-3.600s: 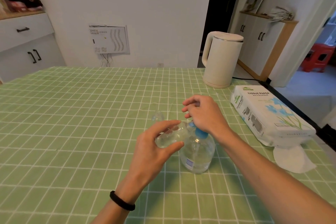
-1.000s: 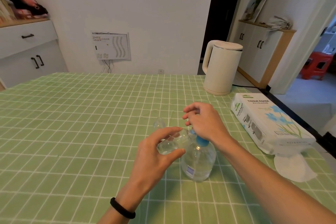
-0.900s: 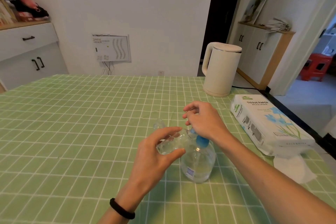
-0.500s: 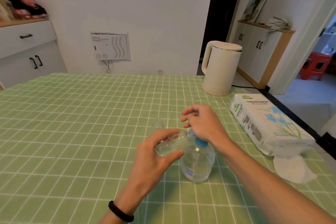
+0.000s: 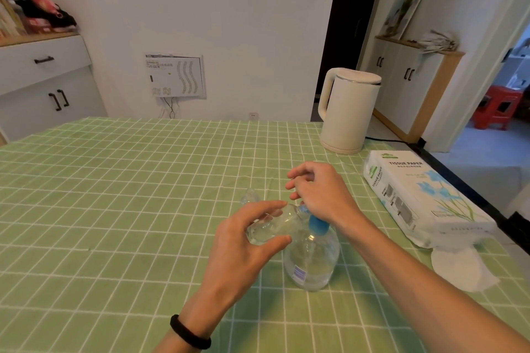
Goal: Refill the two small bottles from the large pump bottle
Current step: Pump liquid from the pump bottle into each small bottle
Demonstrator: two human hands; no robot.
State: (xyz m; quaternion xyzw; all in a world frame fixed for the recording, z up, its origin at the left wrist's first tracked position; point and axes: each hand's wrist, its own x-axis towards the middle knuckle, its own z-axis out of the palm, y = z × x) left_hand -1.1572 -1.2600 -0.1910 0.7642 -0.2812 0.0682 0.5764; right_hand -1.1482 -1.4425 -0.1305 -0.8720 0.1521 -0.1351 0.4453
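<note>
The large clear pump bottle (image 5: 312, 261) with a blue collar stands on the green checked tablecloth (image 5: 114, 209). My right hand (image 5: 321, 195) rests on top of its pump head, which is hidden under the palm; the fingers are loosely curled and hold nothing. My left hand (image 5: 243, 246) grips a small clear bottle (image 5: 269, 228) between thumb and fingers, tilted on its side with its mouth against the pump spout. A second small clear bottle (image 5: 250, 196) stands on the cloth just behind my left hand.
A cream electric kettle (image 5: 348, 110) stands at the back right, with its cord running off the table. A pack of tissue paper (image 5: 415, 198) lies along the right edge with a loose tissue (image 5: 461, 269) in front of it. Cabinets line the left and right walls.
Both hands stay where they were, the left on the small bottle and the right on the pump. Only the camera has shifted slightly.
</note>
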